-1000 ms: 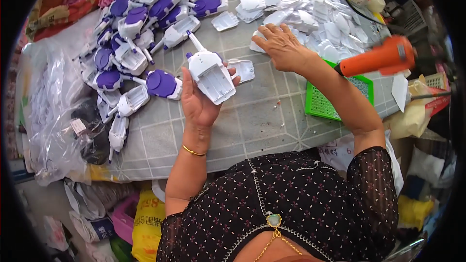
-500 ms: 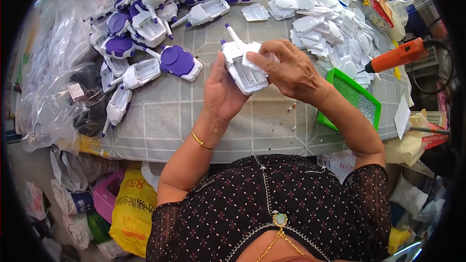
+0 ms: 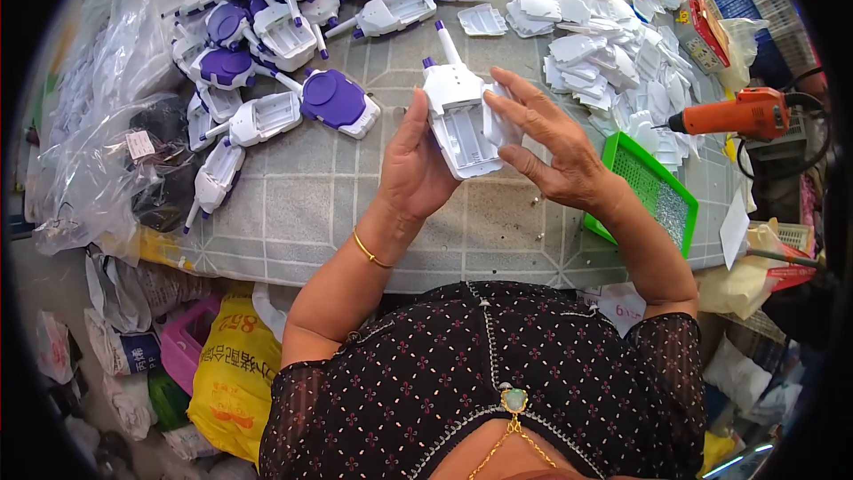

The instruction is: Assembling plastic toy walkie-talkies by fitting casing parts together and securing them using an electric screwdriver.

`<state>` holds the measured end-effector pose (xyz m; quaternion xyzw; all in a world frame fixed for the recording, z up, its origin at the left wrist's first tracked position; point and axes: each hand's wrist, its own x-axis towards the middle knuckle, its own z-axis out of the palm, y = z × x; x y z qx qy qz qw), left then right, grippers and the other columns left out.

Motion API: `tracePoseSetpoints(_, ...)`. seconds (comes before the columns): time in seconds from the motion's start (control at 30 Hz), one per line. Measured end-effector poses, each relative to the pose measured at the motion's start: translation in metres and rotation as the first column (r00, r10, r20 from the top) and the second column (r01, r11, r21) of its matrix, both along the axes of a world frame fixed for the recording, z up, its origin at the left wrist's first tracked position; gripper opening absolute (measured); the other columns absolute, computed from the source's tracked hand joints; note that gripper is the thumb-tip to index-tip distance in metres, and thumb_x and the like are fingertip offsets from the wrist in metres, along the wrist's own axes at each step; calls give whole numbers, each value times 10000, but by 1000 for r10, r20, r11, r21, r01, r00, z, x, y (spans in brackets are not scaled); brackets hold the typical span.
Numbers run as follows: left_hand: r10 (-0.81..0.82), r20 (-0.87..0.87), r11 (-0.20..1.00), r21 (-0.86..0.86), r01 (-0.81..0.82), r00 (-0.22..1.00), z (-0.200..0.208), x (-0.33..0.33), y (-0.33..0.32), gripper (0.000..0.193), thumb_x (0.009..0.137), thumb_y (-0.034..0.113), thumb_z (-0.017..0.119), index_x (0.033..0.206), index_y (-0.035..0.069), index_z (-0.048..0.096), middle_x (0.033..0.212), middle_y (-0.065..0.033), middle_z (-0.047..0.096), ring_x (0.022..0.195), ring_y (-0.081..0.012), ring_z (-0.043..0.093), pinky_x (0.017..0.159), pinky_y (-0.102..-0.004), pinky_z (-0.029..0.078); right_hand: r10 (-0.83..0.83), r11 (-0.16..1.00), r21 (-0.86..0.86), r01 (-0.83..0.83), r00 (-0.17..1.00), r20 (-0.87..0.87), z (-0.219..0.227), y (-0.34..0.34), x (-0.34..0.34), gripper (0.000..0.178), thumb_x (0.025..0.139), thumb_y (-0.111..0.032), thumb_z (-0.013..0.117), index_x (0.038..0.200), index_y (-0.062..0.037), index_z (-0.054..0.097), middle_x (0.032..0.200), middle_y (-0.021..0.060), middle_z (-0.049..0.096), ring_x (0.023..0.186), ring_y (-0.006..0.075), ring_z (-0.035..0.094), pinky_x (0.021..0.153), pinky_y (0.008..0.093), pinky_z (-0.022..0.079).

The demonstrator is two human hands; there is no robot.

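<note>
My left hand (image 3: pixel 410 169) cradles a white plastic handset housing (image 3: pixel 455 89) with an antenna, its back face up. Its rectangular battery compartment lies uncovered. At the right edge of that compartment, my right hand (image 3: pixel 569 156) holds a small white battery cover (image 3: pixel 500 120) tilted between thumb and fingers. Part of the cover is behind the fingers. The closest finished-looking piece is a handset with a purple face (image 3: pixel 338 102), lying on the table left of my left hand.
Many white-and-purple handsets (image 3: pixel 258 120) are heaped at the far left beside clear plastic bags (image 3: pixel 89 124). Loose white covers (image 3: pixel 591 53) are piled at the far right. A green tray (image 3: pixel 597 225) with small metal bits and an orange electric screwdriver (image 3: pixel 737 114) are at the right.
My right hand has shifted right, taking the battery cover from above the compartment to its right edge. The housing has turned slightly more upright in my left hand. The whole view has shifted a little.
</note>
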<state>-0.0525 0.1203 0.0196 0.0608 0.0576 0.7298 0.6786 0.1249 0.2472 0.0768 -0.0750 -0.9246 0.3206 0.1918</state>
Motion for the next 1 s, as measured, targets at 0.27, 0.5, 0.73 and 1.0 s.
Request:
tracePoseSetpoints(0.27, -32, 3, 999, 3, 32, 999, -4, 1, 1, 599, 1087, 531, 416, 1489, 87, 453, 1428, -107, 577, 1305, -263, 580, 1118, -465, 467, 158, 973, 203, -108, 956, -247, 6, -9, -14, 597, 813, -139, 819, 1350, -51, 572, 1491, 244, 533, 1345, 423, 558, 1101, 510, 476)
tracePoseSetpoints(0.5, 45, -82, 999, 15, -44, 996, 3, -1, -4, 638, 1079, 564, 411, 1499, 84, 436, 1421, -95, 571, 1299, -248, 576, 1108, -438, 472, 133, 920, 386, -63, 979, -157, -2, -17, -13, 696, 716, -92, 857, 1351, -99, 573, 1523, 212, 501, 1376, 424, 521, 1132, 511, 445)
tracePoseSetpoints(0.73, 51, -202, 998, -31, -58, 978, 10, 1, -7, 658, 1069, 584, 419, 1512, 98, 425, 1424, -86, 570, 1299, -234, 576, 1105, -426, 477, 173, 938, 331, -106, 969, -178, 1, -17, -9, 664, 744, -112, 840, 1355, -125, 580, 1512, 193, 531, 1405, 393, 507, 1160, 514, 390)
tracePoseSetpoints(1.0, 107, -346, 980, -121, -157, 932, 15, 6, -9, 646, 1066, 573, 446, 1521, 115, 414, 1424, -78, 568, 1301, -231, 574, 1105, -428, 479, 123, 905, 420, -73, 988, -92, -7, -13, -9, 646, 784, -144, 818, 1382, -142, 576, 1542, 162, 521, 1442, 334, 485, 1191, 520, 322)
